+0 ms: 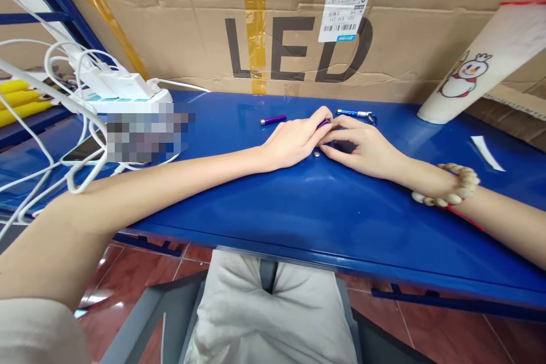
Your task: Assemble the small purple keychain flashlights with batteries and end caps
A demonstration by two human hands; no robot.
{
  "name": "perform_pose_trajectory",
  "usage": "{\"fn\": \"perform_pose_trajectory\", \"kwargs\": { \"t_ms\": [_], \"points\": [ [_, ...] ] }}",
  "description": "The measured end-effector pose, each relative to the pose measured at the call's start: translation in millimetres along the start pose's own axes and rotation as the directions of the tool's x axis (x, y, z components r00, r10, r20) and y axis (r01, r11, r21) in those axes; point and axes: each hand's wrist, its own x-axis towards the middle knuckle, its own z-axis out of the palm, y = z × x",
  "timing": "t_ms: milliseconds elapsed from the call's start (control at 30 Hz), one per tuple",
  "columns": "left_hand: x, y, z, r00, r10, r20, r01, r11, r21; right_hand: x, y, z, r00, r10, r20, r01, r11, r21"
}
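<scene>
My left hand (292,139) has its fingers closed round a small purple metal tube (323,123), most of which is hidden by the fingers. From the other side my right hand (369,148) brings its bent fingers and thumb to the end of the same tube. A tiny silver round piece (316,154) lies on the blue table just below the fingertips. Left of the hands rests another short purple tube with a silver end (273,120). A slim blue pen-like tube with a silver part and a clip (356,114) lies behind my right hand.
White cables and a loaded power strip (132,103) crowd the left side, beside a phone (85,149). A tall drink cup (473,68) stands at the right, near a white paper strip (488,153). Behind the blue table (273,205) rises a large cardboard box (191,23).
</scene>
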Motion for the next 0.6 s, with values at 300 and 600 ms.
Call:
{"fn": "perform_pose_trajectory", "kwargs": {
  "t_ms": [300, 600],
  "points": [
    [-5, 6, -6.1, 0.998, 0.043, -0.042, -0.036, 0.986, 0.166, 2, 1, -14, 0.993, 0.1, -0.057, -0.109, 0.973, -0.203],
    [-63, 43, -58.7, 0.911, -0.258, 0.322, 0.167, 0.944, 0.285, -142, -71, -98, 0.897, 0.375, 0.234, -0.26, 0.875, -0.408]
  ]
}}
